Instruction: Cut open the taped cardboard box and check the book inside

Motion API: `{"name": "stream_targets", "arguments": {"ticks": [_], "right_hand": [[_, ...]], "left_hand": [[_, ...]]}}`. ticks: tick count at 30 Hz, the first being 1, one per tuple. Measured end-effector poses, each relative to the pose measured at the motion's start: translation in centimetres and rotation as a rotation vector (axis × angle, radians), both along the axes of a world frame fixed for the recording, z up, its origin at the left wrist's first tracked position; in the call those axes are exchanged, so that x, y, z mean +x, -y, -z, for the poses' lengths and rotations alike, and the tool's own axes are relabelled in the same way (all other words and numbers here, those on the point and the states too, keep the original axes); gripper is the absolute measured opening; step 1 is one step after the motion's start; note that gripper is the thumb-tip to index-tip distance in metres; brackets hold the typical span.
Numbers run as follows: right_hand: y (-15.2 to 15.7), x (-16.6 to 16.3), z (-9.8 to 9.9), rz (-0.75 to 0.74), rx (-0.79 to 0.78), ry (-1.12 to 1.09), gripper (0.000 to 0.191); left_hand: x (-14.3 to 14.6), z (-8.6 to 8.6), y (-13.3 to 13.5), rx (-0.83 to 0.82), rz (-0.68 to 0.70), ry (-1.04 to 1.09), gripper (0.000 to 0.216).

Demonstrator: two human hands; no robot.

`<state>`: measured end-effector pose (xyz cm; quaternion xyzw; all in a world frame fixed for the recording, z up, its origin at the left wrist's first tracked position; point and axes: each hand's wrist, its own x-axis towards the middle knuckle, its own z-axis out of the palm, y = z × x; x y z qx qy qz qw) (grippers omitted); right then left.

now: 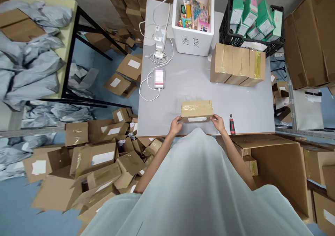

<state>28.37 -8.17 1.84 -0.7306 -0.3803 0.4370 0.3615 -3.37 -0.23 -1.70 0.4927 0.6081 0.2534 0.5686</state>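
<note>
A small brown cardboard box wrapped in shiny clear tape [197, 111] sits on the near edge of the big grey table [183, 86], right in front of the person. It has a white label on the side that faces the person. The left hand [176, 125] is curled around the left end of the box. The right hand [218, 122] is curled around the right end. Both hands press on the box from the sides, with the box between them.

Just to the right of the right hand lies a red and black cutter knife [232, 124], flat on the table. Further back on the right, three taped brown boxes [237, 66] stand in a row, touching each other. Behind them is a black plastic crate full of green and white boxes [251, 19]. Beside the crate stands a white foam box with colourful books inside [193, 17]. A phone on a white cable [159, 78] lies on the left part of the table. On the blue floor to the left is a messy pile of opened cardboard boxes [99, 159].
</note>
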Motion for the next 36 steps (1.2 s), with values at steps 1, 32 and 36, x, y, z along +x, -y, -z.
{"name": "stream_targets", "arguments": {"ticks": [1,32,36], "right_hand": [[-0.2,0.2,-0.2,0.011,0.007,0.013,0.044],[-2.3,0.7,-2.2,0.032,0.021,0.018,0.041],[-2.8,1.0,-2.3,0.056,-0.003,0.038,0.035]], "left_hand": [[0.0,-0.1,-0.3,0.013,-0.005,-0.001,0.041],[-0.3,-3.7,-2.5,0.091,-0.080,0.029,0.043],[0.0,-3.5,-3.4,0.104,-0.053,0.018,0.037]]}}
